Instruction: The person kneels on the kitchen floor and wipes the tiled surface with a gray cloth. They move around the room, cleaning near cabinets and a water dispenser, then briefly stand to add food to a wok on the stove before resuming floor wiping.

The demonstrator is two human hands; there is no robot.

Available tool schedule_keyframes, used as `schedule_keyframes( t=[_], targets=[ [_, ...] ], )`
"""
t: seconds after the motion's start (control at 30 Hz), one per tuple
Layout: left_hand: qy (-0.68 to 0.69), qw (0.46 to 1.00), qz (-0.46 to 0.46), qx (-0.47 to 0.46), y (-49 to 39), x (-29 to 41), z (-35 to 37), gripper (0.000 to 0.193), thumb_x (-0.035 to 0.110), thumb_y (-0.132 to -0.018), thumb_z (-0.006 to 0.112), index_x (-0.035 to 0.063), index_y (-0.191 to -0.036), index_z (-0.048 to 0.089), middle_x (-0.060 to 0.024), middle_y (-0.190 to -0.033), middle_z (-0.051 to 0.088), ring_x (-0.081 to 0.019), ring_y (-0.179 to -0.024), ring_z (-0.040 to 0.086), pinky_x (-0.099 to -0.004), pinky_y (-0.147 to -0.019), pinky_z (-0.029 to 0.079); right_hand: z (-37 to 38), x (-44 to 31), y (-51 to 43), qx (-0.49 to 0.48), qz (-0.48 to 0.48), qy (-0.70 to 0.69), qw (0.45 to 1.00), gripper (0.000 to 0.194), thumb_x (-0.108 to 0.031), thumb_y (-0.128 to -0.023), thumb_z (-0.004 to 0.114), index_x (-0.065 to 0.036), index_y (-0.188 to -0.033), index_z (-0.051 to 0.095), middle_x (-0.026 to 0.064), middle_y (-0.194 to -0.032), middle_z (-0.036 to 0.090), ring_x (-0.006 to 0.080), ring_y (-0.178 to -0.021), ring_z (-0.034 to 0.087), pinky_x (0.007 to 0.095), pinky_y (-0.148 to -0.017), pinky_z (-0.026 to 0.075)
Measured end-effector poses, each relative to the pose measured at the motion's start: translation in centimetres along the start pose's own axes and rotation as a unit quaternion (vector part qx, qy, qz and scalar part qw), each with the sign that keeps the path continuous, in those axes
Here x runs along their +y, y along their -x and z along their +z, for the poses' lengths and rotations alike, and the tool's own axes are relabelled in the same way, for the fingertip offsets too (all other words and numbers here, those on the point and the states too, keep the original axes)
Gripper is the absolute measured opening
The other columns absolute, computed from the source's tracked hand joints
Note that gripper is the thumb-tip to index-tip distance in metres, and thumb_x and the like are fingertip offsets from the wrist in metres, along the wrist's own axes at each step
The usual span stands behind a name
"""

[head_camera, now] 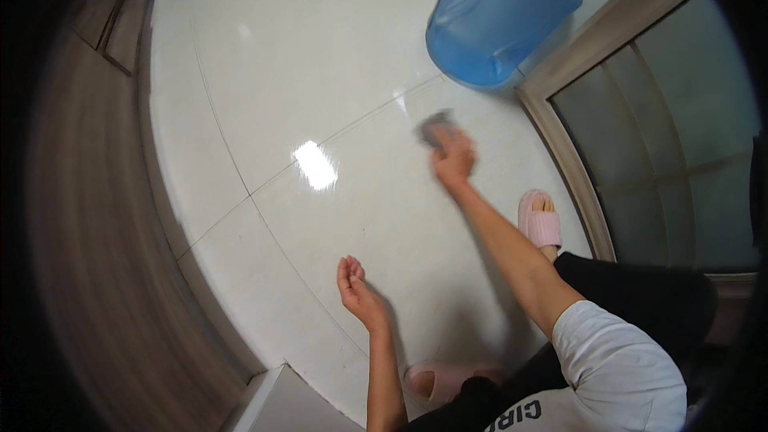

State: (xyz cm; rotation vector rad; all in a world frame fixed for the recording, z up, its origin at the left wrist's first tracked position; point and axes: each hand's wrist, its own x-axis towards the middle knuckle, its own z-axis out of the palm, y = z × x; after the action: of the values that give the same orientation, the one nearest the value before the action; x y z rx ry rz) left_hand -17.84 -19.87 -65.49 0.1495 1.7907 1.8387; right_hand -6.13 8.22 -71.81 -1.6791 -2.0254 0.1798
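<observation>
My right hand reaches out over the pale glossy floor tiles and presses a dark grey cloth or pad against them. Motion blur hides whether it is cloth or scouring wool. Closer to my body, my left hand hovers above the floor with loosely curled fingers, and nothing is seen in it. Small brownish specks mark the tile between the two hands.
A blue translucent water jug stands at the upper right, beside a framed glass door. Wood-grain cabinets line the left. Below is a white panel corner. I wear pink slippers.
</observation>
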Motion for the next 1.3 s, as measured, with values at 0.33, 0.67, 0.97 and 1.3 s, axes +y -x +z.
schedule_keyframes(
  t=[0.33,0.67,0.97,1.3],
  targets=[
    [0.022,0.991,0.047,0.121,2.1,7.8,-0.7,0.040,0.012,-0.097,0.037,-0.0058,-0.133,0.042,-0.0192,-0.129,0.050,-0.0263,-0.117,0.051,-0.0369,-0.101,0.042,-9.8,-10.4,25.5,-0.391,-0.250,-0.399,0.791,0.039,0.001,-0.064,0.064,-0.016,-0.099,0.071,0.0113,-0.109,0.063,0.0309,-0.111,0.053,0.0426,-0.095,0.040],
    [-0.008,0.995,0.018,0.094,3.2,6.4,-1.1,0.034,0.008,-0.096,0.037,-0.0039,-0.124,0.051,-0.0143,-0.122,0.055,-0.0214,-0.111,0.054,-0.0350,-0.095,0.047,-0.4,0.3,-11.2,-0.011,0.013,-0.242,0.970,0.052,0.005,-0.068,0.054,-0.016,-0.115,0.067,0.0141,-0.119,0.054,0.0350,-0.111,0.050,0.0366,-0.096,0.042],
    [-0.020,0.994,-0.042,0.098,2.1,6.1,1.0,0.035,0.011,-0.097,0.038,-0.0053,-0.125,0.051,-0.0153,-0.125,0.054,-0.0231,-0.114,0.053,-0.0360,-0.095,0.047,5.0,-8.1,-6.6,-0.031,-0.183,-0.053,0.981,0.030,-0.015,-0.079,0.061,-0.019,-0.108,0.067,0.0053,-0.114,0.062,0.0271,-0.105,0.053,0.0469,-0.086,0.039],
    [0.000,0.995,0.085,0.056,1.3,8.6,3.9,0.037,0.011,-0.098,0.034,-0.0061,-0.127,0.049,-0.0160,-0.126,0.054,-0.0222,-0.115,0.052,-0.0378,-0.097,0.045,-8.6,-8.0,21.6,-0.249,-0.252,-0.387,0.851,0.033,-0.005,-0.064,0.061,-0.010,-0.096,0.069,0.0109,-0.101,0.065,0.0305,-0.101,0.057,0.0448,-0.088,0.043]
  ],
)
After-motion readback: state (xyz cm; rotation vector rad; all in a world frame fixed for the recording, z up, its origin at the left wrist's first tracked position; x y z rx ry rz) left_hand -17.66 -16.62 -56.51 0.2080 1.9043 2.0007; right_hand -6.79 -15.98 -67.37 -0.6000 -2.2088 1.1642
